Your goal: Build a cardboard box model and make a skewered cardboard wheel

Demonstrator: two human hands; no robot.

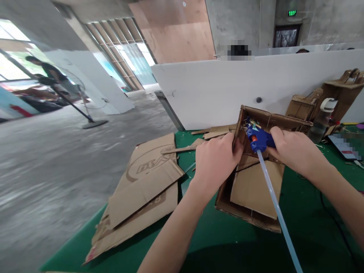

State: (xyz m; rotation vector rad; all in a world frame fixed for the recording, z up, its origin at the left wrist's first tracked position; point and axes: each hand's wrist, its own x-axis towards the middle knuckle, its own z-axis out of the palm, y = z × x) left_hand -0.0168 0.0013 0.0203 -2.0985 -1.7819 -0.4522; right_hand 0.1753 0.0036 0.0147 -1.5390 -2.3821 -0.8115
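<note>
My right hand (292, 148) is closed around a blue hot glue gun (257, 137), whose nozzle points into the far left corner of an open cardboard box (247, 218). A long pale glue stick (274, 197) sticks out of the gun's back end toward me. With my left hand (217, 153) I grip the box's left wall, thumb on the inner side. Inside the box lies a flat cardboard piece (257, 189), and a dark cord crosses above it. The nozzle tip is hard to make out against bits of debris in the corner.
Flat cardboard sheets (145, 189) lie left on the green table (210, 242). At the right are a water bottle (321, 119), a phone (345, 146) and cardboard constructions (335, 91). A white partition (210, 91) stands behind. A person (52, 72) is at the far left.
</note>
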